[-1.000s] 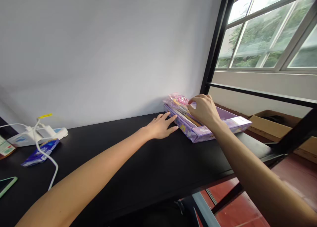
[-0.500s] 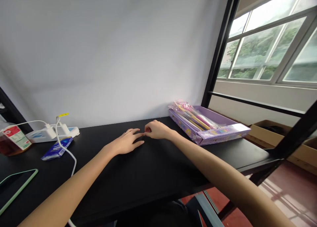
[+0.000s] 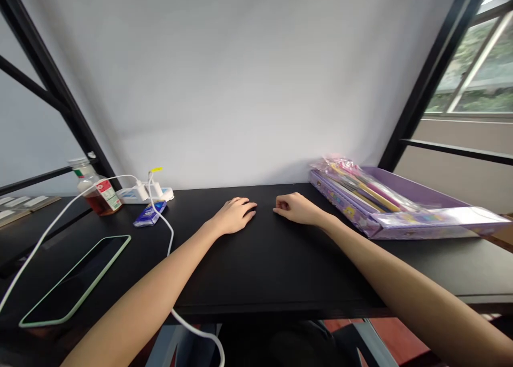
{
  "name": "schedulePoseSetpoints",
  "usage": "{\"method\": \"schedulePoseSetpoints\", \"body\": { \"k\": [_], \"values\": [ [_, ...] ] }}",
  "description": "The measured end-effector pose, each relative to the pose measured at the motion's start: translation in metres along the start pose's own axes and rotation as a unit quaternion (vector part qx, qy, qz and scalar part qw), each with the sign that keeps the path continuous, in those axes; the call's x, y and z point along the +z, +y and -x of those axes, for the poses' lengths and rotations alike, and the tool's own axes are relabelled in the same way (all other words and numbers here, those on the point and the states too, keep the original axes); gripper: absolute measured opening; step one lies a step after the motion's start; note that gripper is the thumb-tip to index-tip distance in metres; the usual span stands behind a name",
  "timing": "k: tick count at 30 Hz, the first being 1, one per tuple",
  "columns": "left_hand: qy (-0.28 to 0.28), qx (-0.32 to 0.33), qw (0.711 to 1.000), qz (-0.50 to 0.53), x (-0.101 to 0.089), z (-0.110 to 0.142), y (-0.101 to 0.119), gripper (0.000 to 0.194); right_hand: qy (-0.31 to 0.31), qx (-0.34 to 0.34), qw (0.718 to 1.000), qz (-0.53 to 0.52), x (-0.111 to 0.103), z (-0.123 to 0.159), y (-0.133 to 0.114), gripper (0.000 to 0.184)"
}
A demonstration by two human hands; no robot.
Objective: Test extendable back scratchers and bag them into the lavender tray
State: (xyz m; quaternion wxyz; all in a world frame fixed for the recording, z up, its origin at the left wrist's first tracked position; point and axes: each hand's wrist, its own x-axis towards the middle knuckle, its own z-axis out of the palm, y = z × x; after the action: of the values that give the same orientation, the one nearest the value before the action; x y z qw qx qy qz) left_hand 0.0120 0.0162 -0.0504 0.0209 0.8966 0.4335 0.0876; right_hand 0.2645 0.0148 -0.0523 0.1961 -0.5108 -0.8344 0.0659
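My left hand (image 3: 235, 216) lies palm down on the black desk (image 3: 260, 271), its fingers spread and slightly bent. Nothing shows under or between them. To its right, across a small gap, my right hand (image 3: 297, 208) rests on its side on the desk with the fingers loosely curled into a fist. I see no object in that fist, though its inner side is partly hidden. Nearest to the right hand is a purple patterned tray-like box (image 3: 417, 225), holding clear plastic packets (image 3: 363, 188) with long thin coloured sticks inside.
On the left lie a phone with a green edge (image 3: 76, 281) and a blue packet (image 3: 150, 213). Behind them are a white power strip (image 3: 134, 195) and a bottle of reddish-brown liquid (image 3: 98, 193). A white cable (image 3: 171, 233) runs past my left forearm over the desk's front edge.
The view has swung left, bringing the bottle and whole phone into sight. My hands, whose fingertips met before, are now apart. The right hand stays curled.
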Motion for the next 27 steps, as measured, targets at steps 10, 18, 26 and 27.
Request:
{"method": "schedulePoseSetpoints", "body": {
  "k": [10, 18, 26, 27],
  "values": [
    [-0.014, 0.002, 1.0, -0.01, 0.0011, -0.0007, -0.0004, 0.053, -0.01, 0.002, 1.0, -0.012, -0.0042, 0.0007, -0.0037, 0.013],
    [-0.009, 0.002, 1.0, -0.006, 0.001, -0.0007, 0.0006, 0.053, -0.013, -0.004, 1.0, -0.002, -0.0029, 0.0004, -0.0027, 0.011],
    [-0.018, -0.009, 1.0, 0.002, 0.0, -0.001, 0.0023, 0.054, -0.028, 0.003, 1.0, 0.01, -0.0067, 0.0028, -0.0073, 0.009],
    [-0.019, -0.011, 1.0, 0.005, -0.0003, -0.0009, 0.0026, 0.055, -0.029, 0.003, 1.0, 0.012, -0.0066, 0.0028, -0.0074, 0.009]
  ]
}}
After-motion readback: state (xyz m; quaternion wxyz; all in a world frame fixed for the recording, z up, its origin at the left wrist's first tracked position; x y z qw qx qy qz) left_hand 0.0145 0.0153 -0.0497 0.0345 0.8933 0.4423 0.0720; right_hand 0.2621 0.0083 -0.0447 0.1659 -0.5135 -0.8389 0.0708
